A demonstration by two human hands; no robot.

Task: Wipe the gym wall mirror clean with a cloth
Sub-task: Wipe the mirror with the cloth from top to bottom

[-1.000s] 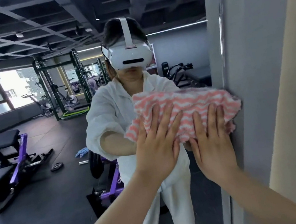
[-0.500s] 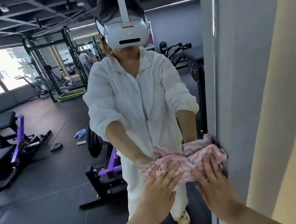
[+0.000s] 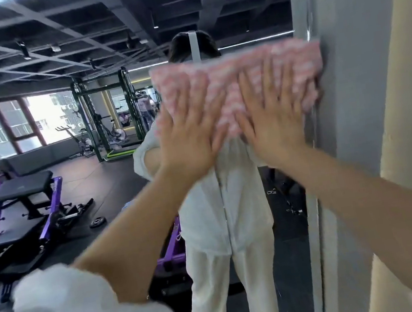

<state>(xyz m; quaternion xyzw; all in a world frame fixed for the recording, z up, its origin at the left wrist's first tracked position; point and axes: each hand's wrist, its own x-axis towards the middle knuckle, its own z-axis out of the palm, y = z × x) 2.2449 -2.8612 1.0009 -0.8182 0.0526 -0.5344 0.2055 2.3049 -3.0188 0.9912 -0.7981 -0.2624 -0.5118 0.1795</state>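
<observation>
A pink-and-white striped cloth (image 3: 235,75) lies flat against the wall mirror (image 3: 68,177), high up by the mirror's right edge. My left hand (image 3: 189,128) presses on the cloth's left part with straight, spread fingers. Beside it, my right hand (image 3: 271,118) presses on the right part the same way. The cloth and hands are motion-blurred. In the mirror I see my own reflection in white clothes, with the cloth covering its head.
The mirror's metal edge (image 3: 314,219) meets a grey wall strip (image 3: 344,80) and a cream pillar (image 3: 406,97) on the right. Reflected in the glass are purple weight benches (image 3: 24,211), a green rack (image 3: 107,117), windows and a dark floor.
Both hands swept the cloth down the mirror to about waist height, then back up to head height by the right edge. The cloth now lies spread wider than half a second ago.
</observation>
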